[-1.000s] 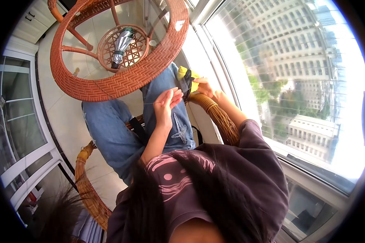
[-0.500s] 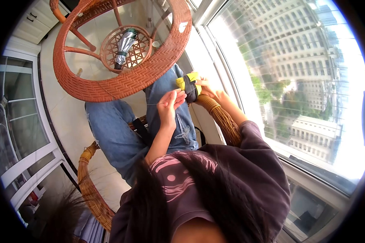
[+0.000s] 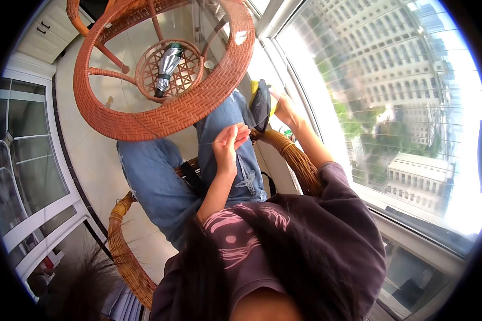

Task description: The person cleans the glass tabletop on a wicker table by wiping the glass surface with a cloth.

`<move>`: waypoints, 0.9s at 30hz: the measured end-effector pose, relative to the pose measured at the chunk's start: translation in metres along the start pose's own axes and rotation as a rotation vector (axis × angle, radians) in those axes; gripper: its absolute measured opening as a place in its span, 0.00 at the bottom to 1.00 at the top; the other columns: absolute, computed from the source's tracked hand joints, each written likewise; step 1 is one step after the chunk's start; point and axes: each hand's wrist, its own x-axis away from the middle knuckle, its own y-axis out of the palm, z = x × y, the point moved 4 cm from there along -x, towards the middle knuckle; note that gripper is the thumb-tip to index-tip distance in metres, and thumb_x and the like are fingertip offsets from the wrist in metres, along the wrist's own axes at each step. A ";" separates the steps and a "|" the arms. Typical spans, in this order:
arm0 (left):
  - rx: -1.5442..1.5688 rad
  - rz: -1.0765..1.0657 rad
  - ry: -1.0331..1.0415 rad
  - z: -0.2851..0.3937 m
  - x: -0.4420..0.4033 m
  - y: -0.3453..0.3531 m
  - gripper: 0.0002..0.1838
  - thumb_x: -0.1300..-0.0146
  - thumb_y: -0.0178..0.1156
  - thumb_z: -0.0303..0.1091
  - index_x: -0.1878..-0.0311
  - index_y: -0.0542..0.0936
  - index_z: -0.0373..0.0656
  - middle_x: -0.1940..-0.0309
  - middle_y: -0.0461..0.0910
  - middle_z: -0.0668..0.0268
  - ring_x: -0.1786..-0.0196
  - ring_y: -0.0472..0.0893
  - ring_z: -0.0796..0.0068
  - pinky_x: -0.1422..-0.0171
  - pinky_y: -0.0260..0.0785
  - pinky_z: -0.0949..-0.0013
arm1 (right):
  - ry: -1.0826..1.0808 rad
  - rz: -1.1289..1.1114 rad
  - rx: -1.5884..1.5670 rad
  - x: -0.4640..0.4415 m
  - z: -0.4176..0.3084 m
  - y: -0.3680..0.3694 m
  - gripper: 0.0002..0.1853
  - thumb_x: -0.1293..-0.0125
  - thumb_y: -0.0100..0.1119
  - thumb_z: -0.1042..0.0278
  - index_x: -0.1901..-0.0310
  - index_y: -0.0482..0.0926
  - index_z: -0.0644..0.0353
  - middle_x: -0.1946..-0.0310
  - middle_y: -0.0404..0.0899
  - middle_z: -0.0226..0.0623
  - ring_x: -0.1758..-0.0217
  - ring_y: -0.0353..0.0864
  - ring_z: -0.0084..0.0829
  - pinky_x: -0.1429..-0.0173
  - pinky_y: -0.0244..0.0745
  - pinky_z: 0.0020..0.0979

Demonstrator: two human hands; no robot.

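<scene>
At L, silver bundle on lower rack. L hand over jeans leg: fingers tog., slightly curled; can't tell if pinching. Next, blk/yellow cloth pc. by chair arm: mostly blk, yellow at top + R edge. R hand grips it, fingertips hidden.

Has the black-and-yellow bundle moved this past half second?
Yes: the black-and-yellow bundle has shifted forward relative to the wicker armrest.

A wicker table and armchair suggest a home.
</scene>
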 end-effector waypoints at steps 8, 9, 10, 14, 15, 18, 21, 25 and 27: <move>0.012 0.000 -0.006 0.003 0.002 0.001 0.15 0.36 0.51 0.37 0.57 0.75 0.32 0.63 0.79 0.56 0.59 0.80 0.68 0.51 0.71 0.71 | -0.663 0.224 0.890 0.081 -0.098 0.067 0.14 0.50 0.63 0.80 0.61 0.72 0.64 0.69 0.78 0.35 0.66 0.79 0.24 0.61 0.73 0.22; 0.003 -0.012 -0.012 0.003 0.002 0.000 0.15 0.37 0.51 0.37 0.58 0.75 0.32 0.63 0.79 0.56 0.59 0.80 0.68 0.51 0.71 0.71 | -0.764 0.192 1.287 0.086 -0.092 0.076 0.14 0.52 0.65 0.76 0.63 0.74 0.61 0.72 0.78 0.35 0.66 0.79 0.28 0.61 0.73 0.25; 0.010 -0.011 -0.013 0.002 0.002 0.000 0.15 0.37 0.51 0.37 0.58 0.75 0.32 0.63 0.79 0.57 0.59 0.80 0.68 0.52 0.71 0.71 | -0.805 0.128 1.422 0.085 -0.081 0.084 0.14 0.54 0.66 0.73 0.64 0.74 0.60 0.73 0.77 0.37 0.66 0.79 0.31 0.62 0.73 0.28; 0.029 0.017 -0.009 0.005 0.003 0.000 0.18 0.39 0.54 0.39 0.57 0.74 0.29 0.63 0.78 0.54 0.58 0.79 0.65 0.53 0.72 0.70 | -0.581 0.031 1.346 0.052 -0.054 0.080 0.15 0.57 0.68 0.68 0.67 0.74 0.59 0.72 0.78 0.42 0.66 0.79 0.39 0.64 0.71 0.33; 0.025 0.005 -0.018 0.008 0.004 0.001 0.17 0.38 0.53 0.38 0.57 0.75 0.31 0.63 0.79 0.56 0.59 0.79 0.67 0.53 0.71 0.71 | -0.564 0.018 1.379 0.047 -0.056 0.079 0.15 0.57 0.67 0.69 0.66 0.74 0.59 0.72 0.78 0.43 0.66 0.79 0.40 0.63 0.71 0.33; 0.026 -0.010 -0.029 0.007 0.004 -0.001 0.15 0.37 0.52 0.37 0.57 0.76 0.32 0.63 0.79 0.58 0.59 0.80 0.69 0.53 0.71 0.72 | -0.512 0.026 1.474 0.049 -0.061 0.087 0.14 0.57 0.66 0.70 0.67 0.75 0.60 0.73 0.78 0.43 0.66 0.79 0.40 0.63 0.71 0.33; 0.030 -0.012 -0.023 0.007 0.003 0.000 0.15 0.37 0.52 0.36 0.57 0.76 0.33 0.63 0.79 0.58 0.60 0.80 0.69 0.53 0.71 0.72 | -0.545 -0.131 1.632 0.060 -0.055 0.096 0.12 0.56 0.65 0.72 0.68 0.75 0.60 0.70 0.78 0.43 0.67 0.79 0.40 0.64 0.72 0.33; 0.035 -0.020 -0.014 0.004 0.002 -0.002 0.14 0.37 0.52 0.36 0.57 0.76 0.33 0.63 0.79 0.59 0.60 0.80 0.70 0.53 0.71 0.73 | -0.497 0.173 1.542 0.045 -0.075 0.092 0.12 0.56 0.65 0.69 0.70 0.75 0.61 0.76 0.77 0.41 0.69 0.78 0.41 0.65 0.72 0.34; 0.046 -0.008 -0.016 0.004 0.001 -0.001 0.14 0.37 0.52 0.36 0.57 0.76 0.33 0.63 0.79 0.59 0.60 0.80 0.70 0.54 0.71 0.73 | -0.401 -0.099 1.550 0.058 -0.062 0.100 0.13 0.57 0.66 0.74 0.72 0.71 0.65 0.77 0.75 0.40 0.72 0.75 0.30 0.66 0.69 0.30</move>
